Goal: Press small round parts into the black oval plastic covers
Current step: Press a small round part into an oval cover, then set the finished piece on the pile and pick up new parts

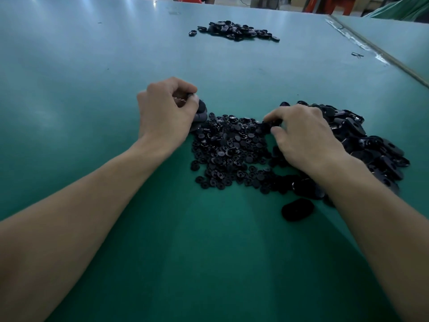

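Note:
A heap of small black round parts (229, 149) lies in the middle of the green table. A pile of black oval covers (371, 145) sits to its right. My left hand (167, 112) is at the heap's left edge, fingers curled round a stack of dark oval covers (201, 112) standing on edge, thumb and forefinger pinching its top. My right hand (304, 135) reaches into the heap's upper right, thumb and forefinger pinching a small round part (270, 124). One oval cover (297, 209) lies alone near my right forearm.
A second pile of black covers (236, 30) lies far back on the table (116, 54). A taped seam and table edge (371, 49) run diagonally at the right. A small black scrap (357, 54) lies near the seam.

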### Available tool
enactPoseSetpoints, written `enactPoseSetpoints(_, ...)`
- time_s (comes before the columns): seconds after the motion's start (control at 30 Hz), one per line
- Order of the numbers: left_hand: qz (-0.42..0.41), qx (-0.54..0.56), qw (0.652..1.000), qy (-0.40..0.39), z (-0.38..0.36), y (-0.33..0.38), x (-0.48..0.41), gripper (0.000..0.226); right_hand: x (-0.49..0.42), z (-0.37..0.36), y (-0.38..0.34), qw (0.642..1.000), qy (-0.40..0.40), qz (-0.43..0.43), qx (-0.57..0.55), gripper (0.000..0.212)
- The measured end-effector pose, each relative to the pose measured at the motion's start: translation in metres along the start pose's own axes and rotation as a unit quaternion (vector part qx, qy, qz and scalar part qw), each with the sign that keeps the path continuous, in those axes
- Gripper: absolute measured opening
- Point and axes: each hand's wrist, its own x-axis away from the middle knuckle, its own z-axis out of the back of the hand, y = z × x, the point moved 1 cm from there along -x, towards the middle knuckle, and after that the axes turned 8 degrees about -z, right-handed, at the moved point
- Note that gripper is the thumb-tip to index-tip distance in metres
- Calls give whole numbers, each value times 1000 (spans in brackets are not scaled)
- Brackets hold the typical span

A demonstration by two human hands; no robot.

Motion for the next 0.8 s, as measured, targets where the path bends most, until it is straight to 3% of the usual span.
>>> enactPoseSetpoints(0.13, 4, -64, 998, -11, 1, -3, -2, 16, 3, 0, 2, 999, 35, -1, -26, 33)
enactPoseSetpoints(0.23, -14, -140, 990, -6, 3, -1, -2, 20, 3, 3, 3, 994, 106, 10, -37, 35)
enactPoseSetpoints(0.33, -49, -138, 989, 4, 2, 7, 1, 16, 10, 8, 3, 977, 153, 9, -151, 25)
enactPoseSetpoints(0.43, -94, -33, 995, -1, -5, 22, 11, 6, 20, 7, 1, 927, 90, 3, -363, 17)
enactPoseSetpoints(0.5, -112, 49, 992, -28, -12, 32, 21, 8, 27, 2, -2, 899, 42, 7, -436, 20)
enactPoseSetpoints(0.63, -159, 88, 977, -115, -21, 39, 37, 16, 31, -4, -5, 874, 5, 50, -483, 21)
enactPoseSetpoints(0.8, -173, 103, 967, -153, -21, 36, 37, 14, 35, -4, -3, 865, 31, 81, -494, 22)
